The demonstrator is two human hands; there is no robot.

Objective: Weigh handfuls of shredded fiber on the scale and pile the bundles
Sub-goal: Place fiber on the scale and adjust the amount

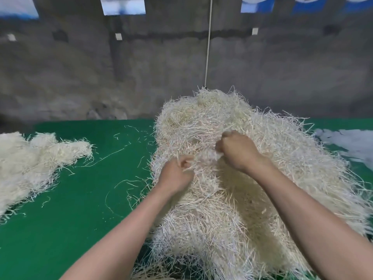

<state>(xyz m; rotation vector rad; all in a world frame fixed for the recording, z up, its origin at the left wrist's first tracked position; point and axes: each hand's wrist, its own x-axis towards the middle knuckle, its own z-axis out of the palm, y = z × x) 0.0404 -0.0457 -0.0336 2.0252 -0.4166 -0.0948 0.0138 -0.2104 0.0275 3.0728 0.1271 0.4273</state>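
Head view shows the big fiber pile point(232, 178) at center right on the green table point(80, 199). Left hand point(177, 174) and right hand point(238, 150) both grab fistfuls of it. Small fiber pile point(30, 162) lies far left.

**Two bare arms, uncovered to the picture's edge**

The left hand point(177, 174) and right hand point(238, 152) are bare. The left forearm point(125, 229), at 7 o'clock, and the right forearm point(314, 215), at 5 o'clock, show bare skin from the wrist to the picture's lower edge. Both forearms are slim and smooth, and the knuckles of both hands stand out.
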